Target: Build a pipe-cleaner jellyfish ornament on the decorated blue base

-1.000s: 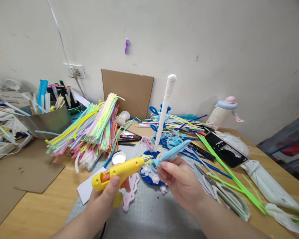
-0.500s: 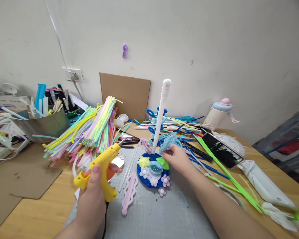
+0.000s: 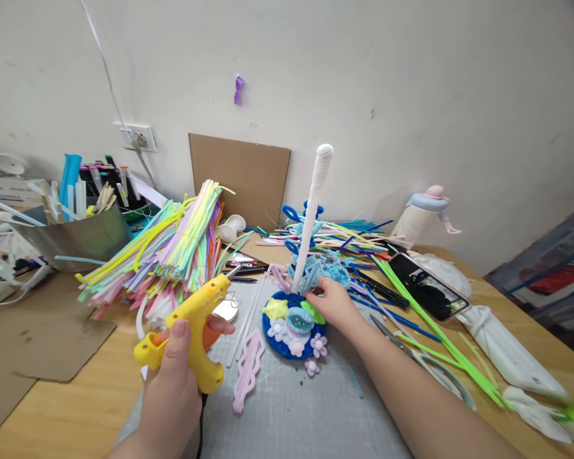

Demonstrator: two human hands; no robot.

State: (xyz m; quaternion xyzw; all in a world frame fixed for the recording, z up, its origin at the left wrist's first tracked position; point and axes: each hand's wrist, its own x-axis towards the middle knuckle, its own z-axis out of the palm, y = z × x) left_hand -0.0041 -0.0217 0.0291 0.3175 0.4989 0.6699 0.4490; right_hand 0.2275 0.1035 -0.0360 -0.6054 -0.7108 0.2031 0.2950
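In our left hand [image 3: 169,395] we hold the yellow glue gun [image 3: 198,306], with its nozzle directed to two o'clock. At three o'clock from it, the round blue base [image 3: 280,347] lies on the grey cutting mat [image 3: 287,424]. The white pole [image 3: 310,223] stands at the twelve o'clock edge of this base, slightly tilted. Our right hand [image 3: 335,306] is at its two o'clock, the fingers narrow; if they pinch something, we cannot tell. At eight o'clock lies the lilac zigzag piece [image 3: 249,371].

wooden table [image 3: 98,392] under grey mat [image 3: 316,414], flat brown cardboard [image 3: 62,344] and bright green stems [image 3: 472,363]
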